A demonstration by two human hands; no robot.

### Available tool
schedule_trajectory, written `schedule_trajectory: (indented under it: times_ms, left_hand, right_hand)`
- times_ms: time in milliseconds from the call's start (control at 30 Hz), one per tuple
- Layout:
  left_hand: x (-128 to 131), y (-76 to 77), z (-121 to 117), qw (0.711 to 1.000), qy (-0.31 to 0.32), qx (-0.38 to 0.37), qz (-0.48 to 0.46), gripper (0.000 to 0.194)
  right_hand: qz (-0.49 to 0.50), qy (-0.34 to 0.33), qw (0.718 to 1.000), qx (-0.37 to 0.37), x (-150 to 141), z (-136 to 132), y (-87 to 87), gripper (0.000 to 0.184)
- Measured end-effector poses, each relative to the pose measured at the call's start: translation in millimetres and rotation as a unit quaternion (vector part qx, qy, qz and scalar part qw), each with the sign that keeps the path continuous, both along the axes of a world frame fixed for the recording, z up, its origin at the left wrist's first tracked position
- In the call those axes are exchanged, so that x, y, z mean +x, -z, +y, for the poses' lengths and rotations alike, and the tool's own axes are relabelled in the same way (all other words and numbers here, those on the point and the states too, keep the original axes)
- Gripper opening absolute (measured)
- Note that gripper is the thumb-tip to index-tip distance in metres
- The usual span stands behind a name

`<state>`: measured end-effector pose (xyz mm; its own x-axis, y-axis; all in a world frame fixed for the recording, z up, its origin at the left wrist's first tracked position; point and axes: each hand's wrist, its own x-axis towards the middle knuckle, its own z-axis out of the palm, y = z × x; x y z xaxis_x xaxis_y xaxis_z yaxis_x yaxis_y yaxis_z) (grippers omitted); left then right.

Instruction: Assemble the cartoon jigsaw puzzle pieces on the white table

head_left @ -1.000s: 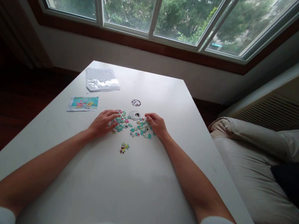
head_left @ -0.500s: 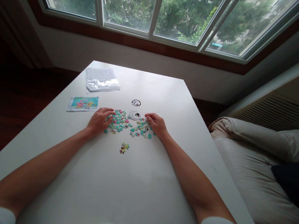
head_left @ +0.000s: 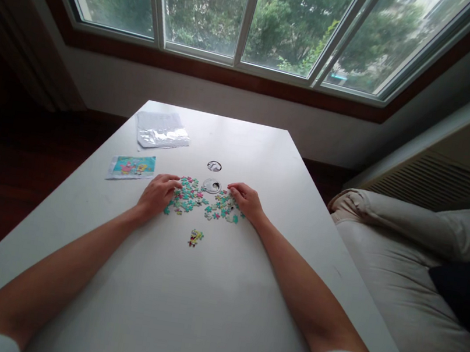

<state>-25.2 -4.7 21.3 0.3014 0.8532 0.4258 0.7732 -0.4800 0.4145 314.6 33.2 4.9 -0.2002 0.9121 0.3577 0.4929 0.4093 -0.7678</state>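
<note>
Many small jigsaw pieces (head_left: 187, 197), mostly turquoise with some pink and yellow, lie in a loose heap on the white table (head_left: 180, 303). My left hand (head_left: 159, 193) rests at the heap's left edge, fingers apart, fingertips touching the pieces. At its right edge my right hand (head_left: 247, 200) has its fingers bent and slightly apart, tips by the pieces; I see nothing held. Closer to me sits a small joined cluster of pieces (head_left: 194, 237) with a yellow cartoon character. Just beyond the heap is a round silvery disc-like thing (head_left: 212, 185).
A second, dark-rimmed round piece (head_left: 214, 166) lies farther back. On the left are a printed cartoon picture sheet (head_left: 133, 166) and a clear plastic bag (head_left: 163, 131). A light sofa (head_left: 385, 263) stands right of the table, and a window (head_left: 206, 13) is ahead.
The whole view has shifted slightly, so everything appears a little lower. Both hands stay at the heap, with only slight finger movement.
</note>
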Motion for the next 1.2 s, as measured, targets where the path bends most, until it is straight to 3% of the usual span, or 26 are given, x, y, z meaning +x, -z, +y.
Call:
schedule_trajectory:
  times_ms: [700, 1200]
  left_hand:
    - [-0.2, 0.1, -0.4, 0.999, -0.031, -0.005, 0.006, 0.025]
    - [1.0, -0.9, -1.5, 1.000, -0.005, -0.022, 0.022, 0.026]
  right_hand:
    - [-0.012, -0.004, 1.000, 0.004, -0.5, -0.8, -2.3, 0.027]
    - [-0.023, -0.009, 1.000, 0.007, -0.6, -0.8, -2.6, 0.027]
